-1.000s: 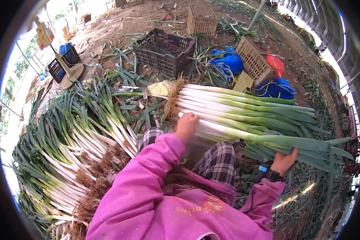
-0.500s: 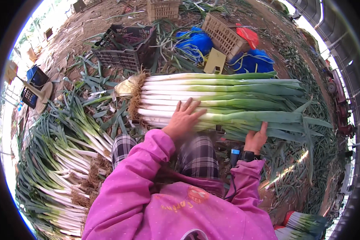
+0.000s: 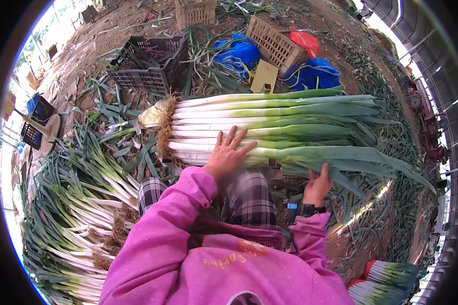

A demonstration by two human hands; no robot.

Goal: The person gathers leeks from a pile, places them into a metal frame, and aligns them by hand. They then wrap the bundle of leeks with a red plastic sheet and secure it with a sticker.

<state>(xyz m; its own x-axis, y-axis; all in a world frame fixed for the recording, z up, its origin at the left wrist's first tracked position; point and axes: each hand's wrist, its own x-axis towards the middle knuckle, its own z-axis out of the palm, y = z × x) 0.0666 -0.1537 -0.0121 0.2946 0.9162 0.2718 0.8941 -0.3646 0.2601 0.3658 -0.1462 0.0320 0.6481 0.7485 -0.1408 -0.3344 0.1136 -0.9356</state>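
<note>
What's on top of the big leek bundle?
The left hand lies on the leek bundle, across its pale stalks. Whatever is beneath the hand is covered, and the bundle hides most of what it lies on.

1. Bright daylight, soft shadows.
2. Blown-out glare along rim, 8–10 o'clock; thinner strip at 2.
3. Sun streak (image 3: 362, 212), 4 o'clock.
4. Fisheye bows roof (image 3: 435, 66) at 2; black corners.
5. Leeks (image 3: 269, 113) sharp; hazy patch below left hand (image 3: 226, 155).

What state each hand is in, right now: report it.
Left hand: open, laid on the leeks.
Right hand: open, beside the green leaves; whether it touches them cannot be told.
</note>
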